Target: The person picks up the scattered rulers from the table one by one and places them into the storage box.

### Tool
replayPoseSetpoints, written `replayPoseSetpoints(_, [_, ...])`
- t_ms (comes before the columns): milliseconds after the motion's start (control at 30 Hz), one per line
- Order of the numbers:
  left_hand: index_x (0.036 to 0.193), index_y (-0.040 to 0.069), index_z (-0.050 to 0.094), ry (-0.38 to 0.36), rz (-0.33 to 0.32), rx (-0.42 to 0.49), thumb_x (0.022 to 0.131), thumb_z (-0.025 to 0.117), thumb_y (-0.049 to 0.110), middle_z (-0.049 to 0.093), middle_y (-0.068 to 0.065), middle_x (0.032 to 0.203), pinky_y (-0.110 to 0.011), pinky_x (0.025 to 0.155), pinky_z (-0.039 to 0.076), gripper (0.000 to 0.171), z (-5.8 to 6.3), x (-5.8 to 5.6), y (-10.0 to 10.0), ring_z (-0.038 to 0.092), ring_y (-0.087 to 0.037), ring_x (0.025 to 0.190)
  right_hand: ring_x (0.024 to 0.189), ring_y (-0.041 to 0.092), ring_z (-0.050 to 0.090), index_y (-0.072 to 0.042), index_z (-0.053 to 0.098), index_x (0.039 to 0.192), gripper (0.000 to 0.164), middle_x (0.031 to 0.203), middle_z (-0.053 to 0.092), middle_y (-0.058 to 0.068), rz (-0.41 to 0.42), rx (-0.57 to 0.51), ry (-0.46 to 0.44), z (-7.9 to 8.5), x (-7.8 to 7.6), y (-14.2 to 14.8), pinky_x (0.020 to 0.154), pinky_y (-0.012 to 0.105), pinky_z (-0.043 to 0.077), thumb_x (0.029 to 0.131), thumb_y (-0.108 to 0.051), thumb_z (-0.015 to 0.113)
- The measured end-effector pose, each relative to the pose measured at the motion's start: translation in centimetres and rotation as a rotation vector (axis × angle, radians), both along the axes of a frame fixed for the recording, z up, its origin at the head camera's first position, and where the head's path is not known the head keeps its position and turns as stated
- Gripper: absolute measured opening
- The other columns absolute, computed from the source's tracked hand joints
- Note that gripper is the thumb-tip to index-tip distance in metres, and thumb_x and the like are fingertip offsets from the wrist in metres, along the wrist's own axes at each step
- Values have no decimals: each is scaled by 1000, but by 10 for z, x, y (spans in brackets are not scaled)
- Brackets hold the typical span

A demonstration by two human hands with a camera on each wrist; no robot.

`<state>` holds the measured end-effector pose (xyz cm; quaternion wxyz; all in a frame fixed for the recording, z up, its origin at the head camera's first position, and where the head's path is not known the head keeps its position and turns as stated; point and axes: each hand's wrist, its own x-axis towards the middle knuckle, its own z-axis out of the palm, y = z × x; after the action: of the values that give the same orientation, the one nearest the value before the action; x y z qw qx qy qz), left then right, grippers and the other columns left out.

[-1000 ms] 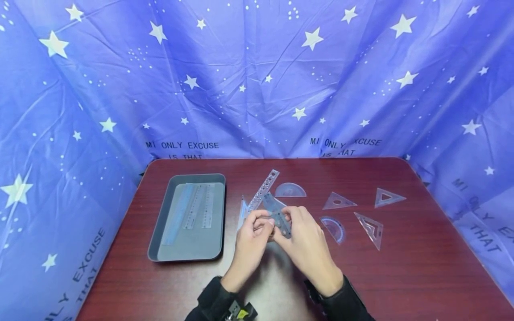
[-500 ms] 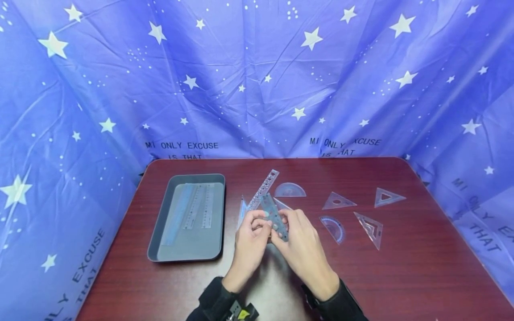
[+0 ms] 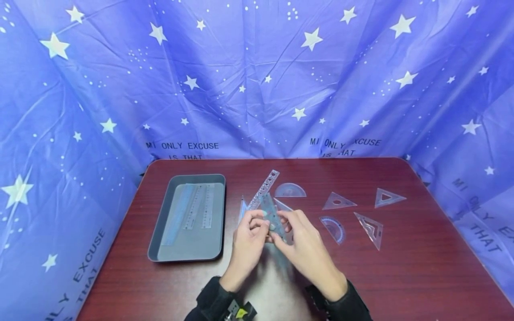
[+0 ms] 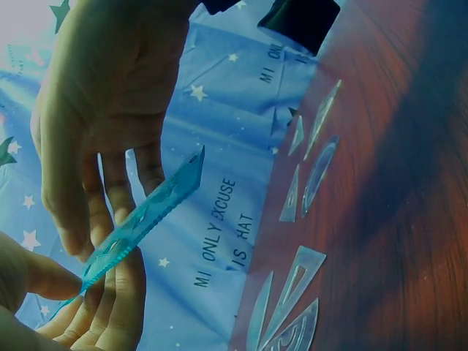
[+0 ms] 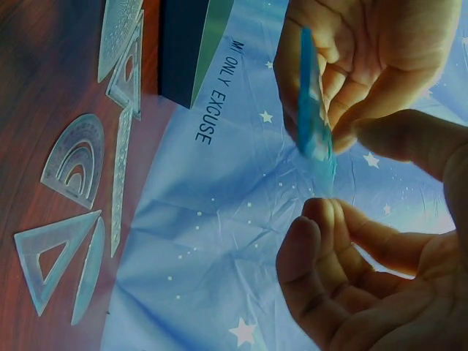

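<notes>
My two hands meet above the middle of the dark red table [image 3: 401,276], both on a small translucent blue ruler with cut-out holes [image 3: 273,216]. My left hand [image 3: 259,223] pinches its left side; the right wrist view shows those fingers curled round the ruler [image 5: 311,102]. My right hand [image 3: 283,220] pinches it from the right, and the left wrist view has that hand's thumb in front of the ruler [image 4: 146,216] and its fingers behind. The ruler is lifted off the table and tilted.
A dark grey tray [image 3: 160,223] with flat rulers [image 3: 196,207] in it lies at the left. On the table lie a long clear ruler with holes [image 3: 266,186], two protractors [image 3: 290,191] [image 3: 333,228] and three clear set squares [image 3: 338,201] [image 3: 387,197] [image 3: 371,227]. Starry blue cloth [image 3: 257,80] surrounds the table.
Both hands have turned the blue ruler slightly and shifted it a little left. My right fingers have slid closer to my left hand. Everything on the table is unmoved.
</notes>
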<state>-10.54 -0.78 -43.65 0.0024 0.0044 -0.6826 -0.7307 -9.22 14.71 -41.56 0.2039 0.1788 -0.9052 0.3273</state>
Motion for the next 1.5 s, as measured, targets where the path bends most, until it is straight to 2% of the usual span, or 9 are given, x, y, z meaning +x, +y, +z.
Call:
replayPoseSetpoints(200, [129,-7,62,7,0,-4,103,62,0,73,-24,97,-29,68,66,27,4,-5,-8,72,-8,71,90,10,62,-5,70,131,52,108,64,3,51,-3,45,-1,-1,14,72,26,58,83,-7,90])
replayPoseSetpoints(367, [128,-7,65,10,68,-74,101,61,-2,75,-24,96,-28,64,65,28,9,-15,-25,72,-10,68,96,13,65,-6,71,128,50,115,68,5,49,56,28,-2,-2,31,76,29,58,82,-10,92])
replayPoseSetpoints(633, [125,1,70,-7,157,-315,99,60,1,78,-20,102,-25,59,58,28,20,-33,-71,65,-11,65,112,22,69,-12,72,119,42,120,68,2,70,165,-33,-2,0,59,93,47,59,82,-8,90])
replayPoseSetpoints(767, [128,4,70,-23,173,-462,101,60,6,79,-18,101,-25,58,58,29,23,-42,-97,66,-9,61,116,25,69,-12,72,117,38,120,69,2,57,225,-86,-2,2,73,96,50,59,83,-10,89])
replayPoseSetpoints(900, [128,2,69,-21,170,-624,102,60,6,79,-18,98,-24,57,55,29,19,-56,-121,65,-8,59,116,24,69,-12,72,116,35,119,71,2,40,251,-145,-4,5,83,94,49,61,85,-13,88])
replayPoseSetpoints(1067, [125,-1,67,-93,136,-735,103,56,7,76,-17,93,-25,54,54,26,10,-74,-144,65,-9,57,115,25,71,-13,73,117,33,119,72,2,36,259,-196,-7,7,90,92,50,61,87,-16,88])
replayPoseSetpoints(1200, [124,-2,65,-185,53,-803,104,55,8,73,-14,84,-30,48,56,24,4,-88,-153,67,-14,53,117,26,71,-13,73,118,33,121,73,3,40,273,-239,-10,9,93,95,51,60,88,-18,87])
replayPoseSetpoints(1400, [116,0,62,-290,-44,-845,106,54,7,66,-16,92,-37,60,65,15,6,-114,-157,69,-19,58,116,25,71,-12,74,120,34,121,73,3,34,280,-277,-13,10,96,95,50,61,89,-19,87])
replayPoseSetpoints(1500, [114,0,61,-294,-69,-863,107,54,7,65,-17,98,-37,62,66,12,6,-126,-158,68,-18,59,113,23,72,-12,74,119,35,119,73,2,46,286,-273,-15,11,97,94,48,61,88,-19,88])
